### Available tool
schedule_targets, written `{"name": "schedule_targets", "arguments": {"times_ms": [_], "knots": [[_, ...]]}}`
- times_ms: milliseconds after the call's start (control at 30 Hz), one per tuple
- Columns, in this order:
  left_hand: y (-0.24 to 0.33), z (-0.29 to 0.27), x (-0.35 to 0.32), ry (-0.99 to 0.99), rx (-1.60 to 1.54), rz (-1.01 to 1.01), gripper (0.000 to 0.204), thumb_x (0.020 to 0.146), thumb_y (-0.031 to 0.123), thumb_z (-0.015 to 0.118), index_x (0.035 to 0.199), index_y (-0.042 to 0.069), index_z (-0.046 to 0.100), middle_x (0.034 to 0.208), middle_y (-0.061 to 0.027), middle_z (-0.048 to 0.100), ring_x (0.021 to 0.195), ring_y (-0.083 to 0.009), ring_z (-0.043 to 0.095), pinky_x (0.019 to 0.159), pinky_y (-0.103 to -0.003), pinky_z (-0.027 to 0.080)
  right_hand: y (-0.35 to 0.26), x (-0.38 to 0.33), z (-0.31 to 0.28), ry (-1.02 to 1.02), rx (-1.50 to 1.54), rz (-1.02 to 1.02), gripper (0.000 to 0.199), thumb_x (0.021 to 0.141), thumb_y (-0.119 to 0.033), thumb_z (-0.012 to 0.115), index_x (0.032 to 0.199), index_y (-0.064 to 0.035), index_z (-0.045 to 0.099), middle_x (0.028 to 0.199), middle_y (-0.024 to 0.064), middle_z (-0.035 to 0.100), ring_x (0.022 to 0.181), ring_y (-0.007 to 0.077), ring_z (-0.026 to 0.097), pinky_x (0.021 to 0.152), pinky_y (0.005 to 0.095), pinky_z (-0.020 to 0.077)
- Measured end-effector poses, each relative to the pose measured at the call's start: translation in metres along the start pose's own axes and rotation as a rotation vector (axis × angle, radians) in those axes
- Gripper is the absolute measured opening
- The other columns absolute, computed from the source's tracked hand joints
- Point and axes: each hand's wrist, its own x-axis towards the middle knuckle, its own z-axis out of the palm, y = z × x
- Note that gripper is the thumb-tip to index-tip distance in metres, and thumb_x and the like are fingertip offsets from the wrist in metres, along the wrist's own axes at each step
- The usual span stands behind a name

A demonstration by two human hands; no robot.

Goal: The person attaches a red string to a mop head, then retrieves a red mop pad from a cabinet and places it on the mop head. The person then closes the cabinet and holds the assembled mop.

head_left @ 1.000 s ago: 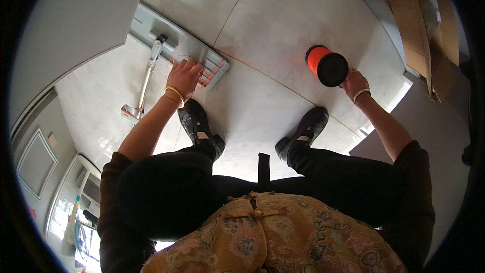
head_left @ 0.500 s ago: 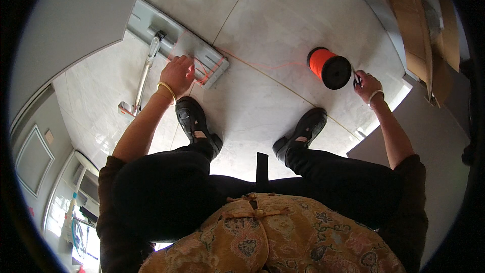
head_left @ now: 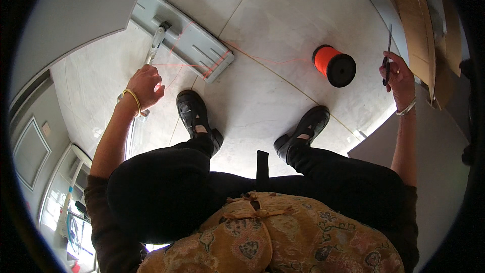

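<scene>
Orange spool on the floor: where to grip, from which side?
Probably the rim of the spool's larger-looking black flange, from the right: it's wider than the winding, faces rightward, and the orange line trails left.

Floor (head_left: pixel 252 121): pale grey marbled tile. Lying on it: 1 grey flat-mop head (head_left: pixel 194 45), left side; 1 black-flanged spool of orange thread (head_left: pixel 334 65), right side, well apart. 1 loose strand (head_left: pixel 277 62) runs between them. Also 2 black shoes (head_left: pixel 309 125), worn.
</scene>
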Motion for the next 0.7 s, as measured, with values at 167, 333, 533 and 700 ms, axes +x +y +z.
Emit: {"name": "schedule_targets", "arguments": {"times_ms": [167,333,533,700], "knots": [[0.023,0.011,0.015,0.056,0.107,-0.047,0.012,0.076,0.016,0.064,0.076,0.007,0.056,0.088,-0.0096,0.055,0.087,-0.0293,0.055,0.075,-0.040,0.048,-0.090,0.009,0.039,-0.362,-0.191,-0.178,0.053,0.068,-0.001,0.075,0.117,-0.0123,0.059,0.079,0.0008,0.060,0.066,0.0050,0.052,0.053,0.0202,0.0385],[0.051,0.028,0.050,0.380,0.173,0.164,0.020,0.077,0.013,0.062,0.095,0.009,0.056,0.094,-0.0088,0.052,0.088,-0.0273,0.056,0.074,-0.040,0.048,-0.143,0.019,0.094,-0.707,-0.477,-0.296,0.052,0.072,-0.033,0.078,0.118,-0.0146,0.060,0.094,0.0092,0.065,0.080,0.0191,0.058,0.072,0.0342,0.0502],[0.047,0.053,0.088,0.343,0.238,0.112,0.022,0.074,0.013,0.060,0.097,0.013,0.057,0.095,-0.0067,0.051,0.089,-0.0252,0.055,0.073,-0.038,0.047,-0.160,0.041,0.165,-0.810,-0.846,-0.462,0.045,0.076,-0.031,0.072,0.117,-0.0149,0.059,0.090,0.0076,0.065,0.098,0.0242,0.054,0.081,0.0347,0.0482],[0.045,0.064,0.091,0.231,0.156,0.062,0.021,0.072,0.011,0.062,0.093,0.011,0.059,0.102,-0.0078,0.050,0.098,-0.0252,0.054,0.077,-0.038,0.048,-0.156,0.060,0.211,-0.799,-0.896,-0.460,0.042,0.080,-0.032,0.069,0.118,-0.0163,0.059,0.101,0.0073,0.065,0.105,0.0257,0.051,0.087,0.0356,0.0476]]}}
